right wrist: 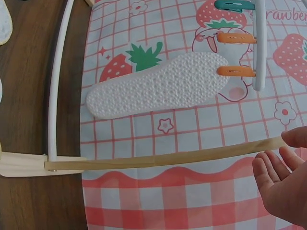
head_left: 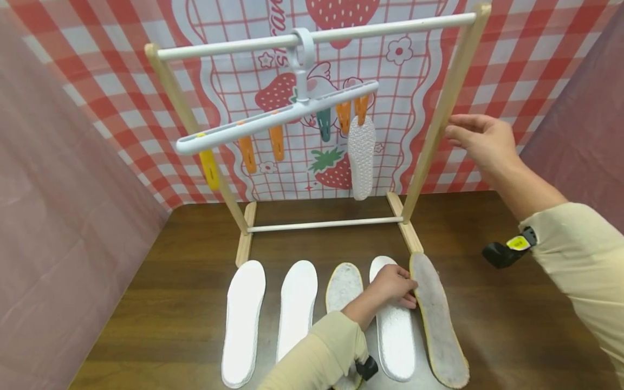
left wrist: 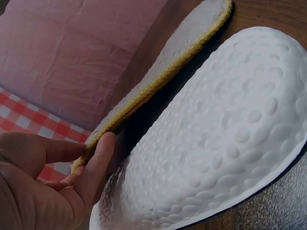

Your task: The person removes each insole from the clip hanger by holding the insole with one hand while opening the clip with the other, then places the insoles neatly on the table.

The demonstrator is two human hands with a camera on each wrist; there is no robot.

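Note:
My left hand (head_left: 392, 287) pinches the edge of a fluffy grey insole with a yellow rim (head_left: 439, 325), thumb on one side and fingers on the other. Below that hand lies a white dimpled insole (left wrist: 225, 129). My right hand (head_left: 485, 143) is raised beside the right wooden post (head_left: 441, 108) of a rack, fingertips right at its edge, fingers loosely bent. From the grey hanger (head_left: 244, 127) on the rack's top bar, a white textured insole (head_left: 362, 157) hangs by an orange clip (right wrist: 236, 71) at the hanger's right end.
Two white insoles (head_left: 244, 325) (head_left: 298, 303) and another yellow-rimmed one (head_left: 343, 281) lie in a row on the brown table (head_left: 161, 303). Several more clips, including a yellow one (head_left: 209, 169) and a green one (head_left: 324, 124), hang along the hanger. A strawberry-print cloth (head_left: 400, 70) stands behind.

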